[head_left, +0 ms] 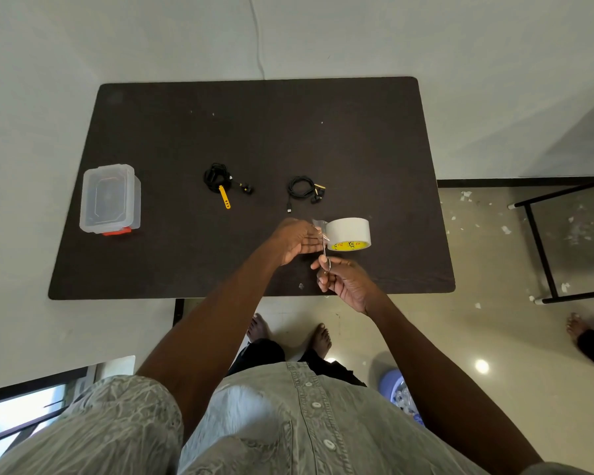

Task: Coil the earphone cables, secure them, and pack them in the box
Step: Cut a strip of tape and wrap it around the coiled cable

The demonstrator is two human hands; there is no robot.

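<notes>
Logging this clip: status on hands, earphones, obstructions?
Left hand pinches tape end off tape roll; right hand holds scissors. Both earphones coiled, unpacked. Box closed.

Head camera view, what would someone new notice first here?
First, the two hands over the near middle of the dark table: the left hand pulls a strip from the white tape roll while the right hand holds small scissors to it. Behind lie two coiled black earphones, with a clear plastic box at the left edge.

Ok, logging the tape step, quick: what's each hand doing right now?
Left hand: pinches the loose tape end pulled from the tape roll.
Right hand: grips small scissors, blades at the tape.
</notes>
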